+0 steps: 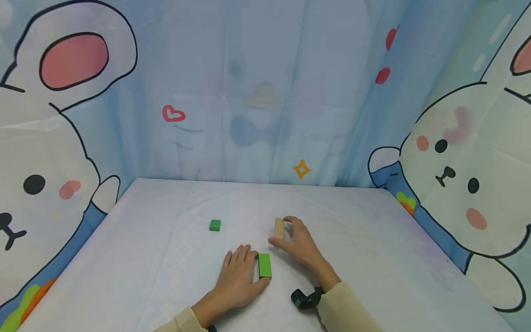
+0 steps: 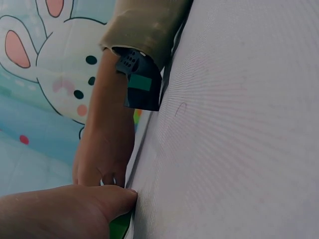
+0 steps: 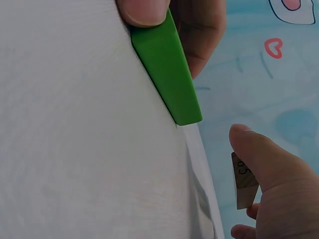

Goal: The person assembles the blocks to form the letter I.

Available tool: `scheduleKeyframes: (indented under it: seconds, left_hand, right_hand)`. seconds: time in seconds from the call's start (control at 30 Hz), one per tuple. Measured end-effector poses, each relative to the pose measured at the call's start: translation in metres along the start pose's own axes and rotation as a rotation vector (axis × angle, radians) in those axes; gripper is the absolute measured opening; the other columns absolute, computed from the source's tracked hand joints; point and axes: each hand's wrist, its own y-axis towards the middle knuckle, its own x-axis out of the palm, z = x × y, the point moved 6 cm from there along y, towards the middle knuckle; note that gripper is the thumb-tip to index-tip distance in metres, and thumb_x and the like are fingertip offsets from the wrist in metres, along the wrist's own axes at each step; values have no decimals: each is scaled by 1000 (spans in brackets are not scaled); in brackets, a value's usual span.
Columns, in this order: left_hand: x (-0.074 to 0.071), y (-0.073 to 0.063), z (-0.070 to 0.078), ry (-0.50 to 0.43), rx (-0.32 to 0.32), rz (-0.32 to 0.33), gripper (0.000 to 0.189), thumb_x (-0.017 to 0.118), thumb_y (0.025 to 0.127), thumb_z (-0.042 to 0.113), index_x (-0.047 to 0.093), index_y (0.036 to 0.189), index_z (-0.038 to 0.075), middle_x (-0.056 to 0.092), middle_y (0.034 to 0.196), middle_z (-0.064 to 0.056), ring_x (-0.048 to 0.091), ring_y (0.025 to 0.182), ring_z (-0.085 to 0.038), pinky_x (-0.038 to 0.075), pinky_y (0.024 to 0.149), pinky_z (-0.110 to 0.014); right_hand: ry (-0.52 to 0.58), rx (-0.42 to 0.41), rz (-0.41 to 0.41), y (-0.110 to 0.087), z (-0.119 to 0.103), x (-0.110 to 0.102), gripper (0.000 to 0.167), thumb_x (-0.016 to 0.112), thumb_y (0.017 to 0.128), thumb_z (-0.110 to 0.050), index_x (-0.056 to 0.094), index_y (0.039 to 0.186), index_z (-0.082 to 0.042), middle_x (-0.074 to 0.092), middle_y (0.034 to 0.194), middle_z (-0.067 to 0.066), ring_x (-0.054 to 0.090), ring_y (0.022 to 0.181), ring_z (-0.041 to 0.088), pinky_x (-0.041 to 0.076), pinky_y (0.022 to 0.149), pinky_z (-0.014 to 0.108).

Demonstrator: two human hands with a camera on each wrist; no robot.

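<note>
A long green block [image 1: 264, 265] is pinched by the fingers of the left hand [image 1: 238, 280]. Nearer the far edge of the tabletop [image 1: 373, 249], a wooden block [image 1: 279, 228] is held by the right hand's [image 1: 303, 244] fingers, right of a small green block [image 1: 215, 225].

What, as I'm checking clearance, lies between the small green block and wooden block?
The head view shows only bare cloth between the small green block and wooden block.

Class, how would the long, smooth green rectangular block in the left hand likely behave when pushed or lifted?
The long, smooth green rectangular block is probably stiff: its edges look straight where the left hand grips it. Its flat faces suggest sliding rather than rolling. Lying lengthwise on the white cloth, it seems unlikely to tip.
</note>
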Motion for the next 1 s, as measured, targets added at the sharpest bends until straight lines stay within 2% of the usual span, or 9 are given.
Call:
scheduleKeyframes:
  seconds: [0.57,1.0]
  left_hand:
    - [-3,-2,0,-5,24,3,67,69,94,46,51,142,1,44,155,-24,37,150,-40,24,120,-68]
    - [-2,-1,0,-12,26,1,69,70,94,46,50,143,1,43,156,-25,36,150,-40,23,120,-69]
  right_hand:
    - [-27,-29,-36,-5,-12,15,85,81,84,-51,50,146,-3,52,151,19,49,140,39,43,112,59]
    - [-122,-88,-27,-5,-17,20,77,81,83,-54,55,137,-4,55,146,19,52,136,39,43,112,57]
